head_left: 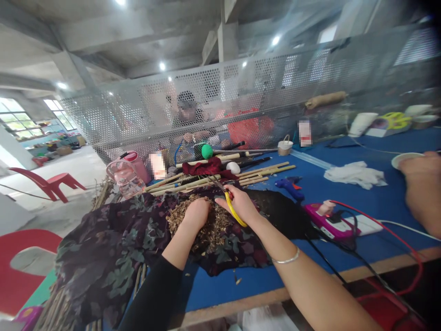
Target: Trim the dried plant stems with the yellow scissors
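Note:
A heap of brown dried plant bits (181,216) lies on a dark floral cloth (120,239) on the blue table. My left hand (198,212) is closed and sunk into the top of the heap; its fingertips and whatever they pinch are hidden. Scissors with a yellow handle (233,212) are gripped in my right hand (241,204), just right of the heap. Their metal blades point up and left, toward the dark red cloth (203,168).
Behind lie bamboo sticks (262,172), a green ball (207,151) and a pink bottle (132,168). Rightward are a blue glue gun (290,186), a magenta power strip (332,223) with cords and white gloves (356,174). Another person's arm (423,188) holds a bowl. A perforated metal screen (144,110) stands behind.

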`<act>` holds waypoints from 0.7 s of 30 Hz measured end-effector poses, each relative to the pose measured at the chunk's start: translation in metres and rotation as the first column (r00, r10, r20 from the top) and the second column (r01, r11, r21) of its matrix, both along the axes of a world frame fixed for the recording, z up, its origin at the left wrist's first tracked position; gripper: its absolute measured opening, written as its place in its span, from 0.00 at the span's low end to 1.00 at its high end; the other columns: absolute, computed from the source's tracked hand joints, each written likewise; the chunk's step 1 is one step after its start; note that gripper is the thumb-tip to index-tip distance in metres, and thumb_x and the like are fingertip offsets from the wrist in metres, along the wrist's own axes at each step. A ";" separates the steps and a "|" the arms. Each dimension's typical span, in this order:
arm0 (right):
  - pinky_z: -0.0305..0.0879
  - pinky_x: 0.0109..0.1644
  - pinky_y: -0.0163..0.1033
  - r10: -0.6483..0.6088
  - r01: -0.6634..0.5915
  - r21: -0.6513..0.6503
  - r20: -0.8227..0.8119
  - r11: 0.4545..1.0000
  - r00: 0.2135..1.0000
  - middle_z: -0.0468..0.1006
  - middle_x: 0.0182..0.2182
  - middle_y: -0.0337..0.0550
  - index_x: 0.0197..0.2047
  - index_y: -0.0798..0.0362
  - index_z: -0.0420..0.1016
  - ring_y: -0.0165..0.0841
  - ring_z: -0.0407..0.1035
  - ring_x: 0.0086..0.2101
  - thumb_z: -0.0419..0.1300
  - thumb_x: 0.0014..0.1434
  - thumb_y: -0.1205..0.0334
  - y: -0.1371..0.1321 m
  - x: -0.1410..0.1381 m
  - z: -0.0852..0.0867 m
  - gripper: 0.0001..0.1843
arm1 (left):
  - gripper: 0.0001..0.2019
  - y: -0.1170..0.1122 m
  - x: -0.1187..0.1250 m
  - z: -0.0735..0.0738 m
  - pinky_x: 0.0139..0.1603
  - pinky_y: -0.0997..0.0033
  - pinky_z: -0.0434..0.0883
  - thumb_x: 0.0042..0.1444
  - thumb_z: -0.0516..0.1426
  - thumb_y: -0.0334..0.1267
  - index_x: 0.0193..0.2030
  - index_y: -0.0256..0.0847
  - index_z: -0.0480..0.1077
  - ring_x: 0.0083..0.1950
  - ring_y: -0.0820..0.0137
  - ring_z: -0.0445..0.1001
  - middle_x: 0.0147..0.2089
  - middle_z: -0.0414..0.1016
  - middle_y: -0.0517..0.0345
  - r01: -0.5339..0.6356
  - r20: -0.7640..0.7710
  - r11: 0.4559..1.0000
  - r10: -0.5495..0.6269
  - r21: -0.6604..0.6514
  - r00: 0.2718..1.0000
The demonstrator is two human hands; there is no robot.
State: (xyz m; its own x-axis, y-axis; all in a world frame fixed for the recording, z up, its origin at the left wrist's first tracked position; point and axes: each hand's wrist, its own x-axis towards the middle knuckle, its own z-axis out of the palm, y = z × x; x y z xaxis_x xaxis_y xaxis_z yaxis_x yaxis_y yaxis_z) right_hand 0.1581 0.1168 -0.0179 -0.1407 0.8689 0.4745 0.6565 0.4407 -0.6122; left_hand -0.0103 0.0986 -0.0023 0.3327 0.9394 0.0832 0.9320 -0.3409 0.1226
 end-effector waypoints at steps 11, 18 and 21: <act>0.63 0.36 0.36 0.062 -0.062 -0.016 0.012 0.998 0.998 0.76 0.33 0.45 0.49 0.54 0.68 0.34 0.70 0.31 0.60 0.49 0.46 -0.005 -0.008 -0.001 0.28 | 0.08 -0.034 -0.024 -0.001 0.45 0.64 0.66 0.51 0.58 0.41 0.32 0.43 0.78 0.41 0.63 0.69 0.36 0.74 0.52 -0.401 0.555 0.846 0.156 0.352 0.817; 0.64 0.43 0.41 0.240 -0.239 -0.011 0.049 0.971 0.970 0.73 0.39 0.48 0.52 0.55 0.64 0.38 0.68 0.38 0.64 0.45 0.47 -0.010 -0.017 -0.011 0.34 | 0.17 -0.033 -0.017 -0.010 0.26 0.77 0.60 0.47 0.58 0.48 0.35 0.35 0.74 0.26 0.76 0.65 0.29 0.73 0.57 -0.361 0.968 0.903 0.252 -0.234 0.001; 0.62 0.48 0.44 0.314 -0.315 -0.003 0.076 0.949 0.946 0.72 0.43 0.50 0.52 0.55 0.63 0.41 0.66 0.44 0.67 0.43 0.47 -0.015 -0.023 -0.011 0.37 | 0.17 -0.034 -0.014 -0.008 0.20 0.80 0.52 0.44 0.60 0.49 0.32 0.34 0.71 0.21 0.81 0.58 0.26 0.70 0.61 -0.210 0.943 0.930 0.261 -0.303 -0.206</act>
State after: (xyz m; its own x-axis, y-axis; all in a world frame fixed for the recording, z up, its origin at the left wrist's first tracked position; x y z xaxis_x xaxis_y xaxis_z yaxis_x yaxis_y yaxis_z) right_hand 0.1355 0.1016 -0.0284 -0.4419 0.7703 0.4599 0.5272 0.6377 -0.5616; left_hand -0.0241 0.0651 -0.0105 -0.3449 0.9385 0.0177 -0.2376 -0.1055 0.9656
